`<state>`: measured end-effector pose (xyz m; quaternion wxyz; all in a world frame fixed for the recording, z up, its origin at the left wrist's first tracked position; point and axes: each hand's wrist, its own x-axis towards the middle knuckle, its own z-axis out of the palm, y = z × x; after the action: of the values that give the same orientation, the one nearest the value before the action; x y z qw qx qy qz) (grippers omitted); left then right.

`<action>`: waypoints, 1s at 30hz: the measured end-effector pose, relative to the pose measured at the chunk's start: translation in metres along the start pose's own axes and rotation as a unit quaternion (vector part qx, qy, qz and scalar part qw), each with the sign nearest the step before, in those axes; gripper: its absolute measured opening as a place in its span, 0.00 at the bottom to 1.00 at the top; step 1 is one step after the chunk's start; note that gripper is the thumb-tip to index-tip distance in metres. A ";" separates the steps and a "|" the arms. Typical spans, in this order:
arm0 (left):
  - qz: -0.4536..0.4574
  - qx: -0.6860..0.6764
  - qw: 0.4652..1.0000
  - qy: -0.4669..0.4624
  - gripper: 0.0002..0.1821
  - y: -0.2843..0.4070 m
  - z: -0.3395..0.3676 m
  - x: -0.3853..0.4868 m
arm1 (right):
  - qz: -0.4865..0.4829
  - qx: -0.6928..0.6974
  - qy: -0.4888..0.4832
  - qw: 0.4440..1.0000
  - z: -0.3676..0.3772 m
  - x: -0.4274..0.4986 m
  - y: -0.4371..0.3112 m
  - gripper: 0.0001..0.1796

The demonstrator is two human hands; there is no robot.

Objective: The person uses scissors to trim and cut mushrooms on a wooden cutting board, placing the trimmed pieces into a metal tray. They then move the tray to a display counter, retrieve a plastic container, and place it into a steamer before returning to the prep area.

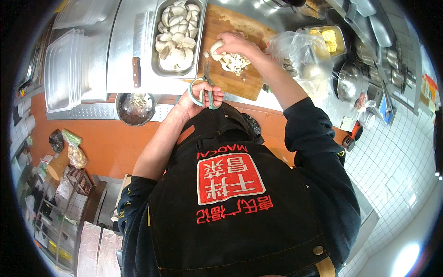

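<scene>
My left hand [196, 98] holds a pair of scissors [210, 98] with pale green handles. Their blades point away from me, over the near left part of the wooden cutting board [249, 88]. On the board, my right hand [236, 43] has its fingers around a pale oyster mushroom [217, 49]. Cut mushroom stems and pieces [236, 64] lie beneath and beside that hand, partly hidden by it. To the left of the board, a steel pan [155, 69] is filled with oyster mushrooms [176, 38].
A wood-handled knife [136, 72] lies on the steel counter [124, 45], left of the pan. Stacked clear plastic containers [62, 69] stand farther left. A lined bin [135, 119] sits below the counter edge. Right of the board are a plastic bag [297, 48] and a tub of yellow food [330, 39].
</scene>
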<state>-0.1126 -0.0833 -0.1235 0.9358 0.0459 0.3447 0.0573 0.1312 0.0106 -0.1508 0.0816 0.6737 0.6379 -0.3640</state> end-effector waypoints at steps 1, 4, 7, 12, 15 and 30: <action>-0.005 0.009 1.000 0.001 0.17 0.001 0.001 0.000 | -0.001 -0.034 -0.016 0.999 0.000 0.003 -0.001 0.31; -0.018 0.021 1.000 0.004 0.17 0.002 0.007 0.002 | -0.031 0.109 -0.061 0.992 -0.003 0.011 0.004 0.26; -0.013 0.009 1.000 -0.007 0.17 0.005 0.013 0.003 | -0.077 0.159 -0.033 0.984 -0.006 0.007 0.017 0.22; -0.005 -0.042 0.998 -0.044 0.18 0.005 0.021 0.004 | -0.031 0.281 0.040 0.958 -0.010 -0.027 0.038 0.18; -0.027 -0.050 0.997 -0.059 0.18 0.005 0.027 0.010 | -0.050 0.320 0.123 0.938 -0.006 -0.051 0.040 0.19; -0.065 -0.079 0.987 -0.127 0.17 0.009 0.032 0.049 | 0.084 0.664 0.097 0.737 0.006 -0.066 0.059 0.14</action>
<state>-0.0553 -0.0695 -0.1292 0.9743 -0.0442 0.2201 0.0172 0.1878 -0.0553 -0.1369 -0.4185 0.6395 0.1794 -0.6194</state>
